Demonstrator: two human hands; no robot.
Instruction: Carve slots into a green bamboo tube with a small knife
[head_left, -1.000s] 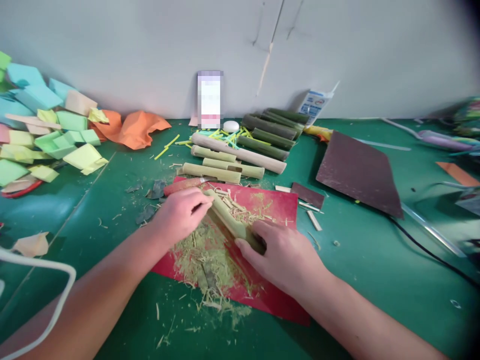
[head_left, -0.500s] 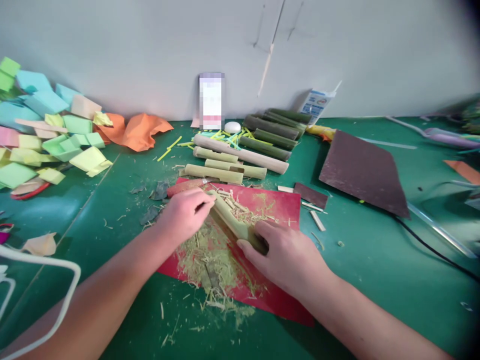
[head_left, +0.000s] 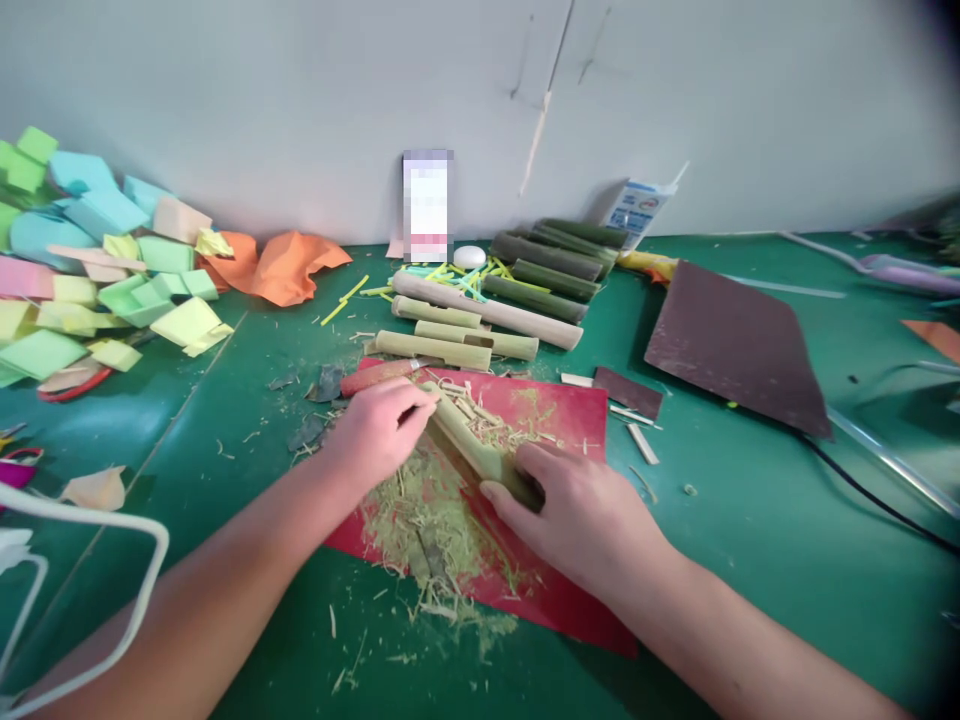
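Bamboo length [head_left: 466,432], one, pale green, lying slantwise over a red sheet [head_left: 574,405]. Left hand [head_left: 379,430]: fingers pinched on the far end. Right hand [head_left: 589,505]: fingers wrapped about the near end. Shavings [head_left: 427,520], loose heap, on the sheet, beside and below the piece. Red-handled tool [head_left: 379,375], one, just beyond the left hand. Pale cut tubes [head_left: 435,348], several, farther back; dark green tubes [head_left: 551,296], grouped behind them. Dark brown panel [head_left: 739,340], one, well to the right. All on a green worktop [head_left: 757,540].
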